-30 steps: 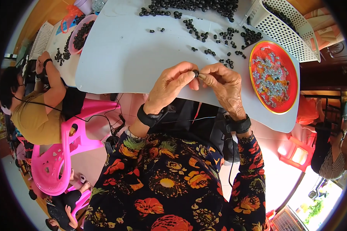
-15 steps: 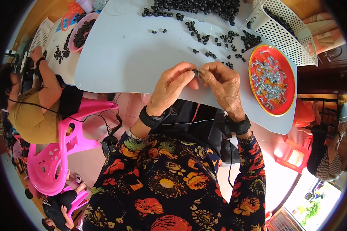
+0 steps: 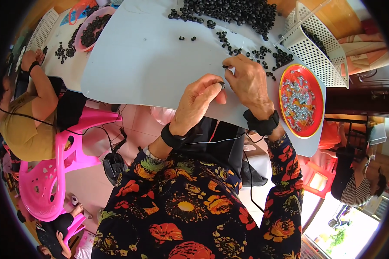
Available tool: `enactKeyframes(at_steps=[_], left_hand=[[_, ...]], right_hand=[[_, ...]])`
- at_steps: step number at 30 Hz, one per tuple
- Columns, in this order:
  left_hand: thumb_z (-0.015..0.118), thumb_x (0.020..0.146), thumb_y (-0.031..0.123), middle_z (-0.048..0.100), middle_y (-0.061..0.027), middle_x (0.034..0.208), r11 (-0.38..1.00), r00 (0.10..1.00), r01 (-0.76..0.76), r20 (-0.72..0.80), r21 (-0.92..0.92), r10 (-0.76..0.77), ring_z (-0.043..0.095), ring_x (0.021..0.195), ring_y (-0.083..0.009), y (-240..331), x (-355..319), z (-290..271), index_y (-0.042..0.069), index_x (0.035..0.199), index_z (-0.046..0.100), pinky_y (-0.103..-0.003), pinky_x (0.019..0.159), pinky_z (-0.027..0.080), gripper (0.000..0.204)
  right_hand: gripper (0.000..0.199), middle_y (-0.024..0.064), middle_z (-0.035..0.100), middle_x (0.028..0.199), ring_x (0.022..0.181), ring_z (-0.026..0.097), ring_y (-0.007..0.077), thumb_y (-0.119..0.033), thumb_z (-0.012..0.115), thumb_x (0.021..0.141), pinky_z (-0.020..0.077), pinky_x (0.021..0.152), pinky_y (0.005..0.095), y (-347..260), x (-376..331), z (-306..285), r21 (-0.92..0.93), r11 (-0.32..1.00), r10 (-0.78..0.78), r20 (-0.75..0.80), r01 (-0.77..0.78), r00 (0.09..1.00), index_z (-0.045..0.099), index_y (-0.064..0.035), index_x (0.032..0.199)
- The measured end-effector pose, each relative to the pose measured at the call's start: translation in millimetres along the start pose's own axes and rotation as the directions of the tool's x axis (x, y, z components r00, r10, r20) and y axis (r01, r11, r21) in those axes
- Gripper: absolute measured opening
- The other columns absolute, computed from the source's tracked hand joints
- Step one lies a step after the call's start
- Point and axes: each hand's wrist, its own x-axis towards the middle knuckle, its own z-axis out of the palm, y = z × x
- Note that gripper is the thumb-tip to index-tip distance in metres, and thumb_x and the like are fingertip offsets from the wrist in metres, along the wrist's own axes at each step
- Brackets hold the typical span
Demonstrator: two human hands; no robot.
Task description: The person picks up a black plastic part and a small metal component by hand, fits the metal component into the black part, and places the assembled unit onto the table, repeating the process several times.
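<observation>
Pinching a small black ring [image 3: 221, 84] between thumb and forefinger, our left hand [image 3: 199, 101] sits just below the middle of the frame, over the near edge of the pale table [image 3: 142, 64]. We close the fingers tightly around the piece, likely because it is too small to hold any other way. Our right hand [image 3: 247, 84] hovers just beside it, toward the upper right, its fingertips closed on another small dark piece [image 3: 225, 67], though we cannot tell exactly what it is. We keep both hands close together and low over the table, probably so the two parts can meet.

A heap of black rings [image 3: 233, 11] spreads along the top centre of the frame, with loose ones trailing down toward our right hand, within easy reach. An orange tray [image 3: 301, 101] of small silvery parts lies at the right of the frame, just beside our right wrist. A white slotted basket [image 3: 317, 49] stands above it. At the upper left, another person's hand [image 3: 30, 60] works near a pink bowl [image 3: 93, 28] of dark rings, and a pink chair [image 3: 47, 172] stands at the lower left.
</observation>
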Motion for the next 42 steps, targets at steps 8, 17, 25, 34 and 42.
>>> enactKeyframes(at_steps=[8,17,25,34,42], left_hand=[[0.050,0.096,0.024,0.060,-0.0041,0.080,0.995,0.999,-0.033,0.037,0.099,0.029,0.053,0.074,-0.0067,-2,5,-1,-0.002,0.107,0.057,-0.019,0.066,0.038,0.029],[0.051,0.095,0.023,0.060,-0.0048,0.078,0.966,0.996,-0.065,0.075,0.251,0.048,0.055,0.076,-0.0094,-4,6,4,-0.002,0.106,0.057,-0.023,0.071,0.042,0.028],[0.051,0.095,0.019,0.061,-0.0057,0.079,0.966,0.997,-0.056,0.074,0.253,0.038,0.057,0.075,-0.0103,1,4,4,-0.002,0.104,0.056,-0.025,0.072,0.045,0.024],[0.057,0.090,0.013,0.056,-0.0022,0.079,0.852,0.979,-0.191,0.035,0.488,0.200,0.049,0.072,-0.0086,-6,-6,10,-0.002,0.102,0.058,-0.022,0.066,0.041,0.019],[0.056,0.091,0.009,0.056,-0.0035,0.072,0.883,0.973,-0.207,-0.005,0.421,0.230,0.051,0.066,-0.0080,-5,-2,15,-0.003,0.101,0.056,-0.023,0.060,0.042,0.016]], right_hand=[[0.017,0.0058,0.067,0.082,0.071,0.061,0.0077,-0.001,0.063,0.077,0.0478,0.064,0.0224,-19,-40,-18,0.498,0.780,0.388,0.090,-0.379,0.917,0.063,0.0004,0.093],[0.021,0.0063,0.066,0.088,0.085,0.064,0.0141,0.009,0.060,0.081,0.0508,0.080,0.0272,-18,-68,-3,0.879,0.331,0.450,0.171,-0.342,0.877,0.063,0.0039,0.101],[0.020,0.0064,0.066,0.090,0.083,0.063,0.0133,0.008,0.061,0.081,0.0517,0.078,0.0268,-21,-70,-5,0.869,0.374,0.468,0.124,-0.323,0.875,0.063,0.0045,0.101],[0.021,0.0098,0.064,0.080,0.069,0.064,0.0174,0.002,0.066,0.073,0.0522,0.063,0.0269,-29,-68,-2,0.576,0.795,0.319,-0.127,-0.192,0.939,0.066,-0.0006,0.094],[0.017,0.0066,0.064,0.087,0.076,0.061,0.0122,0.004,0.065,0.077,0.0488,0.071,0.0251,-23,-70,-6,0.755,0.591,0.395,0.035,-0.284,0.918,0.066,0.0014,0.094]])
